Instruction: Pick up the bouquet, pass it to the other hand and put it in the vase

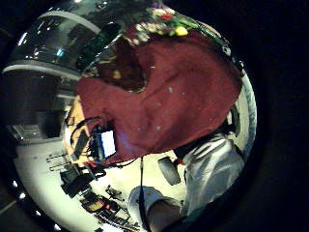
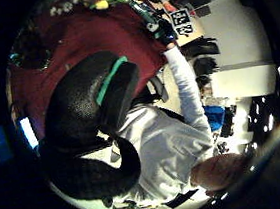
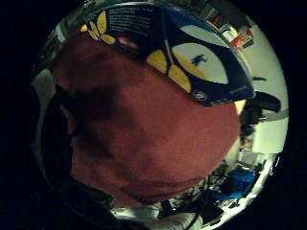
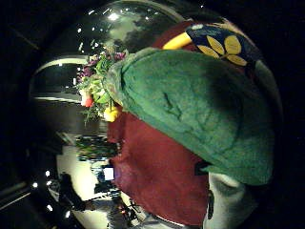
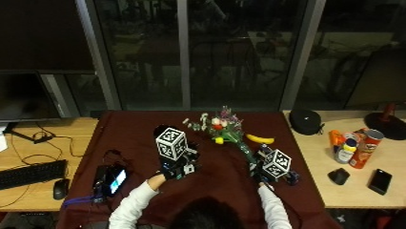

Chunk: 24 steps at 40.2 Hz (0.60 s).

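right hand point(image 5: 266, 172) grips bouquet point(image 5: 223, 128) stem; left hand point(image 5: 172, 171) beside it, fingers loosely curled, holding nothing

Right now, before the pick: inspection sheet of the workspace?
Surface: maroon cloth over the table.
Job's things: bouquet lying on the cloth; vase not clearly made out.
Clutter: banana, phone, keyboard, chip can.
Grippers: left hand over the cloth, fingers loosely curled, holding nothing; right hand near the bouquet's stems.
Cables: black cable on the left desk.
Surroundings: dark windows behind.
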Available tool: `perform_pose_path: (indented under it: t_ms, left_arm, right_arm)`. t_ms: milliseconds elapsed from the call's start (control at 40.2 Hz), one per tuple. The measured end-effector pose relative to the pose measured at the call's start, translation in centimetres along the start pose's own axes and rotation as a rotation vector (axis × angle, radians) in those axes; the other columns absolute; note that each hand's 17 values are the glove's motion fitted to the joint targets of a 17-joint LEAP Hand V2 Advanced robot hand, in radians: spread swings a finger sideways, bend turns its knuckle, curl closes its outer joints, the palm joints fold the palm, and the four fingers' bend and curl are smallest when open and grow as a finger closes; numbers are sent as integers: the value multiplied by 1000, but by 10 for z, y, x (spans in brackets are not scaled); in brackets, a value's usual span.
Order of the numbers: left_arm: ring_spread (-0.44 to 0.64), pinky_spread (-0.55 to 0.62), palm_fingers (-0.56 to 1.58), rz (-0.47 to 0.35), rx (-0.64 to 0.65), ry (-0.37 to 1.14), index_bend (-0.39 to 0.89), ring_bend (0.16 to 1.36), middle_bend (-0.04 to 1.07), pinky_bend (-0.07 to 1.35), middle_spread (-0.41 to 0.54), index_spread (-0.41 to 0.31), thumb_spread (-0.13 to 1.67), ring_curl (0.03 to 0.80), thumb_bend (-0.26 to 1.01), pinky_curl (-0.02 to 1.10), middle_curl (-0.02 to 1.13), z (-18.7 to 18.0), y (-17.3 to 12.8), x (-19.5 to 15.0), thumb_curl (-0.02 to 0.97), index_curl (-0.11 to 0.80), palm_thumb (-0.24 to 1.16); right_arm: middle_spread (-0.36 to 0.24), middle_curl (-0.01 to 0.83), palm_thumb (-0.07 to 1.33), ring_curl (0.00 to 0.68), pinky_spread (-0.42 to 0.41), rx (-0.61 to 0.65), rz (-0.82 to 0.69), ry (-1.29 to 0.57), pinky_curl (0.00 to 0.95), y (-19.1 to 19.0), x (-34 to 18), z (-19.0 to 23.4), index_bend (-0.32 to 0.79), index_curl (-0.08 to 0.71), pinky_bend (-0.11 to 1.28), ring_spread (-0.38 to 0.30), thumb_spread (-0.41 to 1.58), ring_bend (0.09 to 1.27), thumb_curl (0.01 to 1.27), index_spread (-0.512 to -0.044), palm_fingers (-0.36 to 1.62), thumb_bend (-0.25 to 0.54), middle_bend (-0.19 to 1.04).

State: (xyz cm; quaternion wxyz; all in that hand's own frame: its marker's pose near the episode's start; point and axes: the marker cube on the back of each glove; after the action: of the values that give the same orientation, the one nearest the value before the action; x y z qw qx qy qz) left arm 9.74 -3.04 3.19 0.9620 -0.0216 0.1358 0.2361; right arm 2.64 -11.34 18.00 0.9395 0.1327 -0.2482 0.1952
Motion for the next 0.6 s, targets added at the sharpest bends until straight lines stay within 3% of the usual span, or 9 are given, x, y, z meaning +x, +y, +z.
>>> perform_pose_path:
  t_ms: [75, 149, 249, 323, 473, 597]
  left_arm:
    - [387, 390, 21, 41, 8, 111, 135, 645, 249, 470, 238, 36, 1183, 275, -33, 327, 366, -4, -7, 8, 254, 211, 184]
    - [402, 402, 6, 52, 35, 215, 129, 637, 244, 473, 256, 44, 1177, 270, -30, 325, 364, -9, -16, 14, 251, 212, 164]
    - [417, 411, -8, 51, 89, 340, 126, 634, 233, 479, 282, 58, 1169, 265, -22, 327, 359, -17, -33, 21, 252, 212, 160]
    - [423, 415, -10, 60, 114, 448, 124, 634, 227, 481, 293, 66, 1163, 264, -15, 327, 356, -19, -47, 23, 257, 213, 171]
    - [431, 423, -33, 92, 196, 865, 90, 651, 219, 499, 330, 96, 1094, 266, -30, 333, 352, -30, -84, 38, 266, 197, 169]
    - [434, 426, -40, 72, 257, 1027, 87, 660, 223, 507, 344, 98, 1041, 269, -24, 337, 353, -34, -109, 45, 278, 183, 180]
  right_arm:
    - [-188, 626, 924, 529, -279, -30, -39, -243, 421, 7, -19, -10, 455, 421, 602, -206, 1066, 870, 358, -227, 1525, -23, 731]
    - [-185, 636, 914, 537, -273, 154, 62, -204, 432, -8, -16, -17, 489, 448, 617, -203, 1047, 890, 360, -221, 1503, -26, 761]
    - [-182, 646, 908, 547, -269, 255, -16, -365, 446, -17, -37, -29, 535, 478, 633, -195, 1025, 913, 367, -215, 1486, -24, 790]
    - [-176, 652, 921, 552, -267, 257, -62, -488, 455, -17, -55, -37, 553, 494, 647, -193, 1002, 929, 382, -211, 1469, -16, 808]
    - [-170, 656, 985, 562, -258, 238, -199, -726, 472, 0, -110, -49, 505, 508, 689, -190, 815, 977, 469, -207, 1421, -11, 827]
    - [-167, 657, 994, 566, -254, 210, -278, -824, 481, 14, -141, -46, 495, 520, 701, -187, 723, 993, 516, -212, 1410, -18, 840]
